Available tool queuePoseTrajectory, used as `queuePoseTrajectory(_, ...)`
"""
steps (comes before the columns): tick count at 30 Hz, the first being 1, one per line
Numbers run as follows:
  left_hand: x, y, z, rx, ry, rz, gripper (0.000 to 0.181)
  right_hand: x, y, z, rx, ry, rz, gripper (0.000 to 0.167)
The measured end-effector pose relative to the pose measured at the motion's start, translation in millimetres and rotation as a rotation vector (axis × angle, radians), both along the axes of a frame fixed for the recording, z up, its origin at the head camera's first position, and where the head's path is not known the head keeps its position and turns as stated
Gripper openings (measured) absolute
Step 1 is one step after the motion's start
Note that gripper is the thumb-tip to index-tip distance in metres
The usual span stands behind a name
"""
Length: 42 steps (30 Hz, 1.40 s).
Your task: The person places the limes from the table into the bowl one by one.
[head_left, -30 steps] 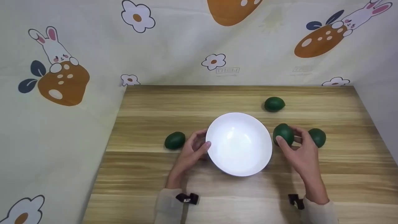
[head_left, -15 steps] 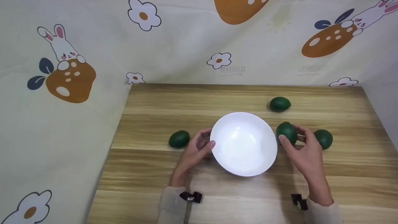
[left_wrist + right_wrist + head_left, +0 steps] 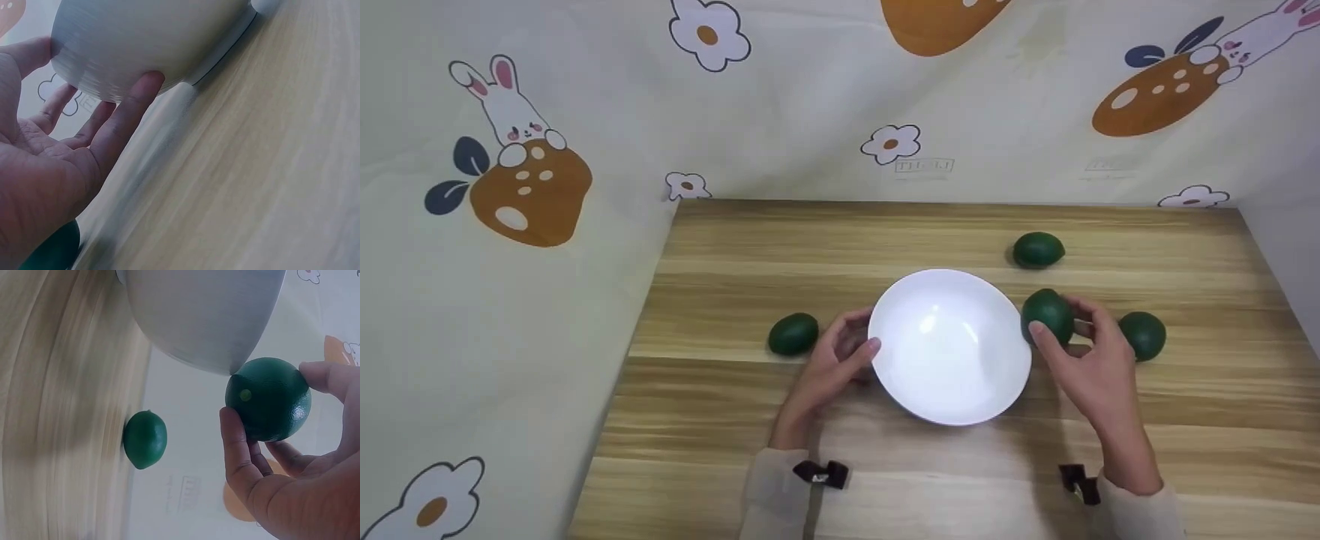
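Observation:
A white bowl [image 3: 949, 349] stands on the wooden table, nothing inside it. At its left side my left hand [image 3: 840, 356] grips it, thumb on the rim and fingers spread against the outer wall [image 3: 129, 45]. My right hand [image 3: 1091, 360] holds a green lime [image 3: 1048, 316] between thumb and fingers, raised off the table at the bowl's right rim. In the right wrist view the held lime [image 3: 267, 399] meets or overlaps the bowl's edge; contact is hard to tell.
One lime [image 3: 793, 334] lies left of my left hand. Another lime [image 3: 1038, 250] rests behind the bowl to the right, and a third lime [image 3: 1143, 336] beside my right hand. A patterned cloth [image 3: 780, 112] rises behind the table [image 3: 930, 480] and at its sides.
The held lime has moved slightly left and up, closer over the bowl's right rim. My left hand keeps its grip on the bowl. The head view has shifted a little.

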<state>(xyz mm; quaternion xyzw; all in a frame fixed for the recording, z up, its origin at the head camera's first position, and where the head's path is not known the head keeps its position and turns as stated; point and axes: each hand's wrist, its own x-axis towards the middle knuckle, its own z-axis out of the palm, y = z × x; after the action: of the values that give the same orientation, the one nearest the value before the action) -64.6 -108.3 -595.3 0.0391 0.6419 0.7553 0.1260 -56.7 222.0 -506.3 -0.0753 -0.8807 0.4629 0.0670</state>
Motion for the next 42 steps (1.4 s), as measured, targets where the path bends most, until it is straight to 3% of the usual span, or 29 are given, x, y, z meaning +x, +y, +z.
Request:
queuePoseTrajectory(12, -1.3, 1.2, -1.6, 0.004, 0.011, 0.006, 0.056, -2.7, -6.5, 5.8, -0.001, -0.006, 0.032, 0.064)
queuePoseTrajectory(22, 1.8, -1.2, -1.0, -0.012, 0.015, 0.008, 0.056, -4.4, -18.1, 1.2, -0.017, 0.003, 0.073, 0.063)
queuePoseTrajectory(32, -3.0, 3.0, -1.6, 0.054, 0.05, -0.005, 0.055, -5.2, -19.8, 5.0, -0.022, 0.052, 0.071, 0.063)
queuePoseTrajectory(42, -1.2, 0.6, -1.4, 0.035, 0.023, 0.003, 0.056, -6.8, -28.2, 2.9, -0.019, 0.053, 0.103, 0.06)
